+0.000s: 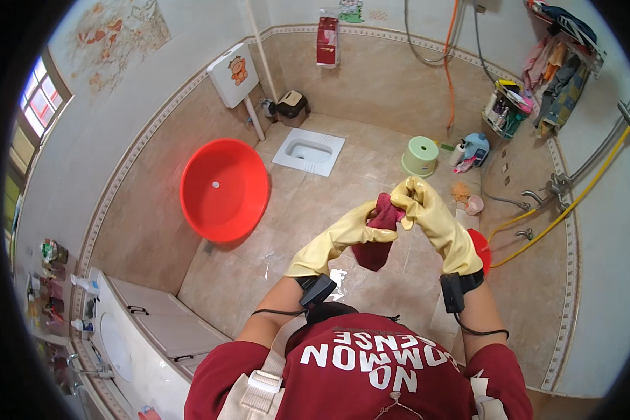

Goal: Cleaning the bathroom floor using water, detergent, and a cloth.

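Note:
A dark red cloth hangs between my two hands, above the tiled floor. My left hand, in a cream rubber glove, grips the cloth's middle between thumb and fingers. Pinched in my right hand, gloved the same way, is the cloth's upper end. Below my left hand the rest of the cloth droops down. Part of a red bucket shows behind my right glove's cuff; most of it is hidden.
A large red basin leans near the left wall. Beyond it lies a white squat toilet. Ahead stand a green stool and a blue jug. A yellow hose runs along the right wall; a washbasin counter is at left.

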Available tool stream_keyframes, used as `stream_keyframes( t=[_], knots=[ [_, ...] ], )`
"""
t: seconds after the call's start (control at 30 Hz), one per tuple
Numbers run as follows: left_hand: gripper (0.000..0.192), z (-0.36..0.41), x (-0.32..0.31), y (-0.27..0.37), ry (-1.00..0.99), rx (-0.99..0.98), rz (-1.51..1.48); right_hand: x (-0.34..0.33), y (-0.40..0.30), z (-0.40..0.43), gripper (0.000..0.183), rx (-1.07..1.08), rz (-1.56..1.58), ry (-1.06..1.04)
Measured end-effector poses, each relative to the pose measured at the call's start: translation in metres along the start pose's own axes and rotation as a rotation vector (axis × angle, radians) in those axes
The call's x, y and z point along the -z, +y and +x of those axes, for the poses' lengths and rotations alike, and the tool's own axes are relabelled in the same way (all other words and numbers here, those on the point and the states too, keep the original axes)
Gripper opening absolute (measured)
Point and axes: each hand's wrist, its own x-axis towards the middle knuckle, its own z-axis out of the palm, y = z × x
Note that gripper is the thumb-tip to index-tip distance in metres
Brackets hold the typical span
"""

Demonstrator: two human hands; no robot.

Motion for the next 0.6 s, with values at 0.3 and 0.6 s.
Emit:
stream_keyframes(
  t=[0.3, 0.6],
  knots=[
    [0.053, -0.018, 0.056, -0.031, -0.032, 0.155, -0.252, -0.006, 0.022, 0.056, 0.036, 0.289, 0.256, 0.165],
    [0.040, 0.005, 0.065, -0.060, -0.039, -0.080, -0.786, 0.006, 0.150, 0.033, 0.058, -0.063, 0.121, 0.291]
  ],
)
